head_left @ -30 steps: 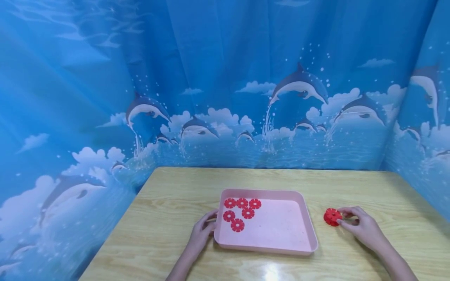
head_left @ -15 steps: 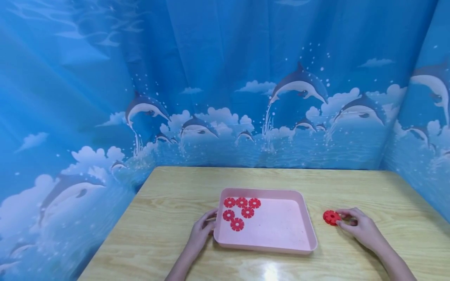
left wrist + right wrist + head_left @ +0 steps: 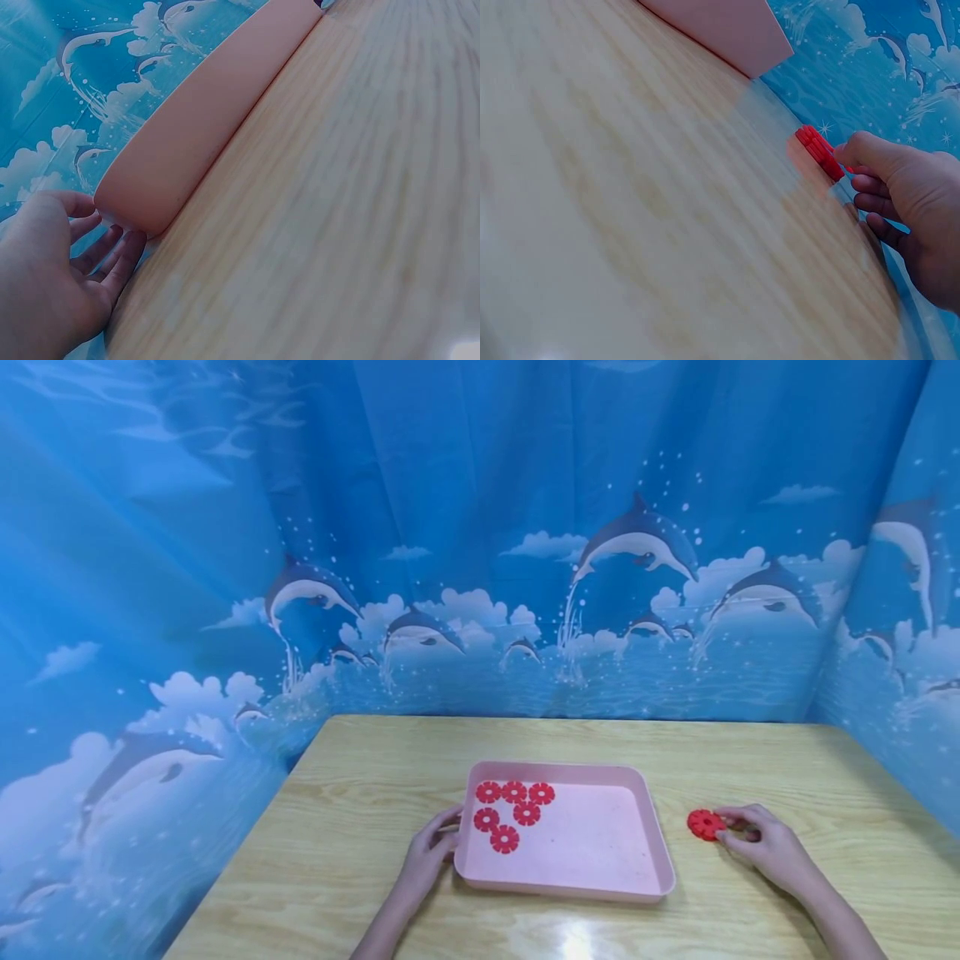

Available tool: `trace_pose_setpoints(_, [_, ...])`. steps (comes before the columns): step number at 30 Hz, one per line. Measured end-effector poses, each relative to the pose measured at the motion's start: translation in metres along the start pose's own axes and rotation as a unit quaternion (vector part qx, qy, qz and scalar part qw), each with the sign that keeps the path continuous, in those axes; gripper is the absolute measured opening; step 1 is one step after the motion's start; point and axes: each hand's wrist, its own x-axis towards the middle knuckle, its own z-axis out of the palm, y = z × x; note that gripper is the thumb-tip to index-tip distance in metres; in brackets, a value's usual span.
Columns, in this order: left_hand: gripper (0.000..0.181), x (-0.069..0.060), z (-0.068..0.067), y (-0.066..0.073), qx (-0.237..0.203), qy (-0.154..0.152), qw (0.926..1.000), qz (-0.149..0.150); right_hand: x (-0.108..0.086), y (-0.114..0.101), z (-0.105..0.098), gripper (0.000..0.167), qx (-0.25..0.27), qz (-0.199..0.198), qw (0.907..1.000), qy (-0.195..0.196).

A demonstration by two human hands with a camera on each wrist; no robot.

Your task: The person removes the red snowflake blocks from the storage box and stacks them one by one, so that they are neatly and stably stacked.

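Note:
In the head view a pink tray [image 3: 566,847] lies on the table with several red notched discs [image 3: 513,792] in its left part. My left hand [image 3: 427,852] touches the tray's left side; in the left wrist view the fingertips of the left hand [image 3: 56,277] rest against the tray's outer wall [image 3: 187,127]. To the right of the tray, my right hand [image 3: 772,847] pinches a red notched disc [image 3: 706,824] at its right edge. The right wrist view shows the discs [image 3: 819,152] stacked edge-on at the fingertips of the right hand [image 3: 907,195]; how many are pinched is hidden.
The wood-grain table [image 3: 570,739] reaches back to a blue curtain [image 3: 465,527] printed with dolphins. Another stretch of this curtain hangs along the right side. Bare tabletop separates the tray from the right hand.
The upper red disc at my right hand has lowered and lined up more closely with what lies beneath it. The left hand stays at the tray.

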Motion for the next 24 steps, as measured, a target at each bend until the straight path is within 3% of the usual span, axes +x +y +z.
trace_pose_setpoints(13, [0.042,0.0009,0.0012,0.0012,-0.001,0.006,0.9999,0.010,0.0032,-0.0005,-0.0019,0.030,-0.005,-0.005,1.0000,-0.007])
trace_pose_setpoints(24, [0.043,0.0027,0.0023,-0.0006,0.005,0.009,0.9999,-0.003,0.0053,0.0010,-0.0028,0.030,-0.018,0.010,0.9996,-0.021])
